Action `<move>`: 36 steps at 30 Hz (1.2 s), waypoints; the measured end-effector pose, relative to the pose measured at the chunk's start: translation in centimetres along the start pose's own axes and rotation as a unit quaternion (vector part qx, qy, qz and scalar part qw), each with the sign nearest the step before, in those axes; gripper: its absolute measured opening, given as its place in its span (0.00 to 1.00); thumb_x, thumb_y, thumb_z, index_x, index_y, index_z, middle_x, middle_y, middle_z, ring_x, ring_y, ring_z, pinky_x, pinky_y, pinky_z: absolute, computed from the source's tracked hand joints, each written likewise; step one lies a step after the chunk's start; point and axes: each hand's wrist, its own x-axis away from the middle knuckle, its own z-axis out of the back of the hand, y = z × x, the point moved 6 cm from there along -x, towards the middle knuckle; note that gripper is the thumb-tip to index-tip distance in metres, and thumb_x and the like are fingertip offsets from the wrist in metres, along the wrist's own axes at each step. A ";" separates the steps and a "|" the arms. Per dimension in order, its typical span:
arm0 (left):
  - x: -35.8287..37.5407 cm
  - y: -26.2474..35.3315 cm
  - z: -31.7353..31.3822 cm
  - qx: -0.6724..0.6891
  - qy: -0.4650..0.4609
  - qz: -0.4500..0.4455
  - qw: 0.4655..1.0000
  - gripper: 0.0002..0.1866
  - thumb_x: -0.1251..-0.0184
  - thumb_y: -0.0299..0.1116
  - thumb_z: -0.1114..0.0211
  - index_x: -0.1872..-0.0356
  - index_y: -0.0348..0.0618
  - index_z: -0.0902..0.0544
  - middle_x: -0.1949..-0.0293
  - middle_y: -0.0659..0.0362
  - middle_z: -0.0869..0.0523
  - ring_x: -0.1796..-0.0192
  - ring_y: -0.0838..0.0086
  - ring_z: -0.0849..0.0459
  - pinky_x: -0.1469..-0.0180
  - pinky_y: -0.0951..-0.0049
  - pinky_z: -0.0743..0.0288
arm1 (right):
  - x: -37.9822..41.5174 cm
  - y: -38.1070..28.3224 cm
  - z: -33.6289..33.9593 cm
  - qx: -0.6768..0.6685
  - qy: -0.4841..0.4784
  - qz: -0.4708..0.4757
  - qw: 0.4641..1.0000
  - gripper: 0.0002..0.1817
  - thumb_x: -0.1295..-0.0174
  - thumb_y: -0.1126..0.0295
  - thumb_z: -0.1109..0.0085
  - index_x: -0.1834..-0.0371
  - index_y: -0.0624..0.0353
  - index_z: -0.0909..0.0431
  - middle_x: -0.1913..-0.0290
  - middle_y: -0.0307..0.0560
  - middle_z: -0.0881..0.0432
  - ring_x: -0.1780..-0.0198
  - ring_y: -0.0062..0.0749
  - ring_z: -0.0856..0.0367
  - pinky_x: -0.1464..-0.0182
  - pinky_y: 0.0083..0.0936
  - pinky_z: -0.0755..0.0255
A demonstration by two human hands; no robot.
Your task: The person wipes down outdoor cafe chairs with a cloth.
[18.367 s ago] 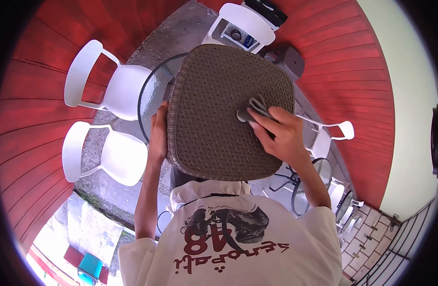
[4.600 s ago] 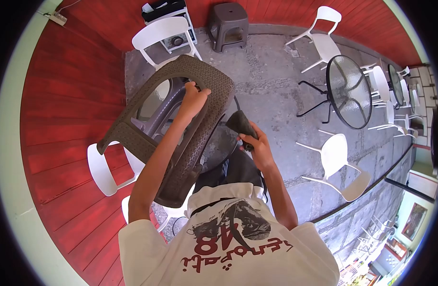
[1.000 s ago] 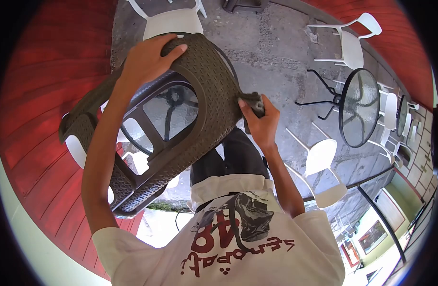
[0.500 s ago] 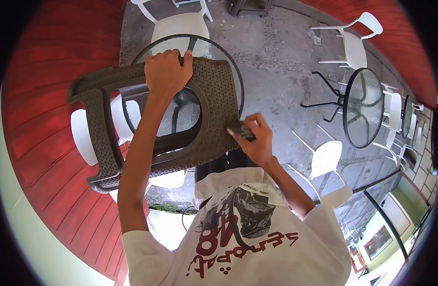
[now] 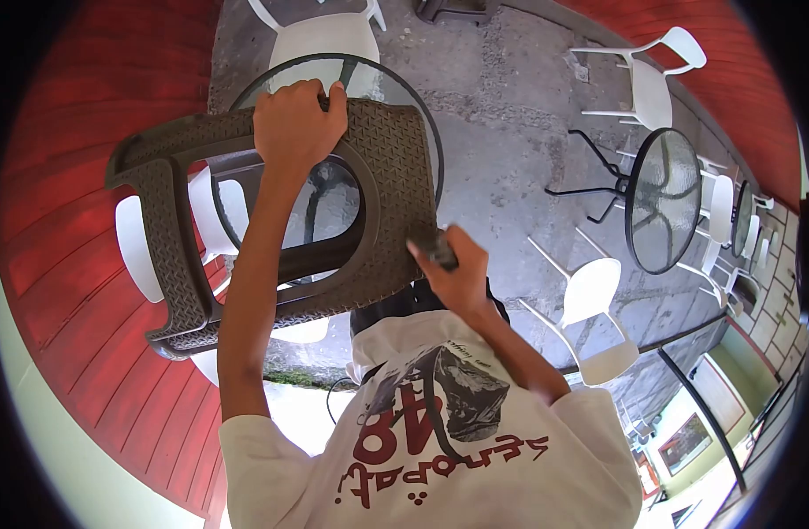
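L hand (image 5: 297,123) clamped on brown woven stool (image 5: 389,176), held tilted over glass table (image 5: 422,132). R hand (image 5: 457,273) grips dark cloth (image 5: 434,249) against stool edge. White chairs (image 5: 598,300) nearby.

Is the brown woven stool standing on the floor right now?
No, the stool is tipped on its side over the glass table, gripped at its upper edge by the left hand.
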 end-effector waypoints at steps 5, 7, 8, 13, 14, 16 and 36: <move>0.2 0.5 0.3 -0.003 0.020 -0.002 1.000 0.22 0.31 0.46 0.40 0.77 0.39 0.14 0.75 0.52 0.12 0.72 0.56 0.15 0.58 0.58 0.27 | -1.2 -0.3 0.8 0.049 0.039 0.078 0.995 0.13 0.46 0.74 0.22 0.64 0.64 0.18 0.68 0.51 0.22 0.70 0.45 0.20 0.67 0.31 0.27; 0.3 0.5 0.4 -0.006 0.023 -0.005 1.000 0.22 0.31 0.46 0.40 0.78 0.39 0.14 0.75 0.52 0.12 0.72 0.57 0.15 0.58 0.58 0.27 | -6.1 -2.0 0.8 0.034 0.077 0.028 0.996 0.13 0.46 0.74 0.22 0.64 0.65 0.18 0.67 0.53 0.22 0.68 0.46 0.19 0.65 0.33 0.26; 0.5 0.5 0.4 -0.011 0.020 -0.006 1.000 0.21 0.31 0.45 0.40 0.78 0.39 0.14 0.75 0.53 0.12 0.72 0.57 0.14 0.58 0.58 0.27 | -8.5 -2.4 0.4 0.015 0.085 0.041 0.995 0.14 0.46 0.71 0.22 0.64 0.66 0.18 0.67 0.53 0.22 0.67 0.48 0.18 0.63 0.35 0.26; 0.6 0.5 0.4 -0.003 0.032 -0.011 0.999 0.20 0.32 0.45 0.39 0.77 0.39 0.14 0.75 0.54 0.12 0.71 0.58 0.14 0.57 0.59 0.27 | -17.9 -1.8 -1.5 0.019 0.074 0.073 0.994 0.17 0.41 0.64 0.24 0.65 0.68 0.19 0.66 0.56 0.18 0.67 0.50 0.18 0.61 0.37 0.26; 0.5 0.4 0.4 -0.002 0.030 -0.008 1.000 0.20 0.32 0.45 0.39 0.77 0.39 0.14 0.75 0.54 0.12 0.70 0.58 0.15 0.57 0.59 0.27 | -18.4 -1.6 -1.7 0.018 0.067 0.072 0.995 0.17 0.41 0.63 0.24 0.65 0.68 0.19 0.67 0.56 0.18 0.68 0.50 0.19 0.62 0.37 0.26; 0.2 0.4 0.2 0.001 0.025 -0.009 1.000 0.20 0.33 0.44 0.39 0.78 0.39 0.14 0.75 0.54 0.12 0.71 0.59 0.15 0.58 0.59 0.27 | -16.1 -1.3 -1.2 -0.001 0.101 0.043 0.994 0.16 0.40 0.64 0.24 0.65 0.68 0.19 0.70 0.55 0.18 0.70 0.46 0.20 0.63 0.35 0.26; -0.1 -0.2 -0.6 -0.003 0.037 -0.016 0.999 0.18 0.34 0.44 0.37 0.77 0.41 0.14 0.75 0.53 0.12 0.72 0.55 0.15 0.56 0.57 0.25 | -18.0 -1.6 -1.6 -0.023 0.059 0.031 0.997 0.13 0.42 0.68 0.25 0.62 0.67 0.16 0.72 0.48 0.20 0.69 0.27 0.24 0.64 0.28 0.28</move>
